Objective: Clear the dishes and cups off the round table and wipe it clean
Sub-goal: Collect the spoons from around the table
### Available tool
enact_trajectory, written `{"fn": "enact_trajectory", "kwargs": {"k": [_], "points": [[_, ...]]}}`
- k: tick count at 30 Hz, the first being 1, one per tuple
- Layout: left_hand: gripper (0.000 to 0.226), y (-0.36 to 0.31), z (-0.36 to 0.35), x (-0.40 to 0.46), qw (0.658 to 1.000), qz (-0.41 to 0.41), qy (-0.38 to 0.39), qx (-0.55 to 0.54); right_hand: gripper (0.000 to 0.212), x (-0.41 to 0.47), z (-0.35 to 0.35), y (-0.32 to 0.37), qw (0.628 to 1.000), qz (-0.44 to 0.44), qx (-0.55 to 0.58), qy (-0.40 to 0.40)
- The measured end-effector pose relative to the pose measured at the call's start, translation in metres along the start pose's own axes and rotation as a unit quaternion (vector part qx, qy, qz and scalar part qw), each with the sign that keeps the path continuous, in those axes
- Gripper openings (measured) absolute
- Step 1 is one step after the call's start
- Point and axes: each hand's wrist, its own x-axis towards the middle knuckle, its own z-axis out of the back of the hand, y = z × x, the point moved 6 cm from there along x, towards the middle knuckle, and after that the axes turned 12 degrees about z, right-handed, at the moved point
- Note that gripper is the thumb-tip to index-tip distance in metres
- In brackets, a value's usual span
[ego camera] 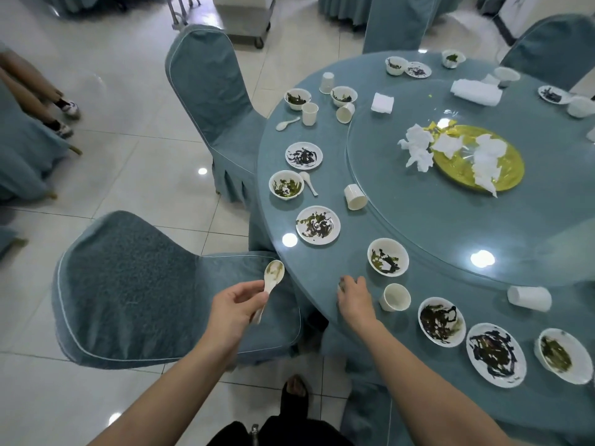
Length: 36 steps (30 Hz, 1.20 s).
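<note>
My left hand [236, 302] holds a white soup spoon [272, 280] by its handle, over the chair beside the table. My right hand [354, 296] rests on the near edge of the round blue table [325, 272], fingers curled down on the cloth; whether it holds anything is hidden. Just right of it stand a white cup [395, 297] and a bowl with green leftovers [388, 257]. Several dirty plates [318, 225], bowls [286, 185] and cups [355, 197] ring the table's rim.
A glass turntable [434, 214] carries a yellow dish [483, 162] with crumpled napkins and folded towels [476, 91]. Covered chairs [145, 291] stand at the left of the table. A person's legs [35, 94] show at far left, a metal cart [244, 17] behind.
</note>
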Motion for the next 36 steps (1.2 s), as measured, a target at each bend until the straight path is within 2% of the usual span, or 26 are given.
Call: {"fn": "enact_trajectory", "kwargs": {"k": [2,5,8,10,15,18,23,29,34,36], "points": [[0.019,0.002,0.007,0.0,1.0,0.002,0.0,-0.005,0.036,0.006,0.009,0.027,0.996,0.018,0.079,-0.035],[0.021,0.003,0.022,0.001,1.0,-0.002,0.0,-0.011,0.036,0.0,0.026,0.082,0.972,0.048,0.217,-0.073],[0.022,0.0,0.042,0.0,1.0,-0.015,0.002,-0.02,0.03,-0.019,0.036,0.147,0.91,0.062,0.408,-0.032],[0.022,-0.003,0.058,-0.003,0.999,-0.027,0.007,-0.027,0.025,-0.035,0.04,0.192,0.871,0.092,0.483,-0.008],[0.022,-0.002,0.117,-0.015,0.997,-0.043,0.036,-0.051,0.01,-0.068,0.022,0.279,0.856,0.13,0.5,-0.039],[0.022,0.003,0.172,-0.025,0.996,-0.05,0.045,-0.06,0.014,-0.096,0.002,0.329,0.865,0.141,0.478,-0.065],[0.024,0.007,0.273,-0.046,0.993,-0.067,0.062,-0.082,0.016,-0.133,-0.053,0.42,0.857,0.163,0.478,-0.096],[0.024,0.02,0.386,-0.06,0.988,-0.083,0.036,-0.128,0.019,-0.161,-0.123,0.521,0.872,0.183,0.449,-0.063],[0.017,0.016,0.449,-0.066,0.984,-0.107,0.022,-0.14,0.017,-0.16,-0.157,0.578,0.886,0.193,0.42,-0.039],[0.022,0.013,0.47,-0.062,0.984,-0.108,0.007,-0.141,0.018,-0.154,-0.167,0.598,0.89,0.2,0.41,-0.031]]}}
